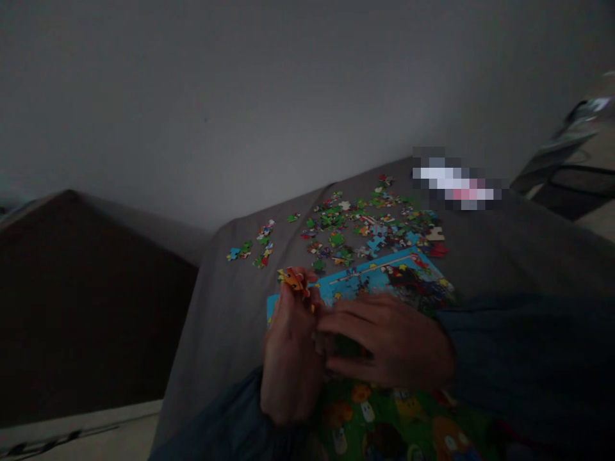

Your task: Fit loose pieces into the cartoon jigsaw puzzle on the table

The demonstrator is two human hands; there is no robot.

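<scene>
My left hand [293,365] is closed, with an orange jigsaw piece [294,280] held up between thumb and fingers; more pieces may be in its palm, which is partly hidden. Close on its right, my right hand [394,339] has its fingers stretched toward the left palm, thumb apart below; it is slightly blurred and I make out nothing in it. Behind and under the hands lies a blue-bordered puzzle board [375,272] with a partly covered picture. Nearest me is a green sheet or board [398,422] with cartoon figures, partly hidden by my hands and sleeves.
Many loose jigsaw pieces [336,221] lie spread beyond the board, with a smaller group [264,243] to the left. A grey cloth [216,333] covers the table, which meets a wall [240,115]. A blurred-out white object [456,182] lies far right. A dark brown panel [86,307] stands left.
</scene>
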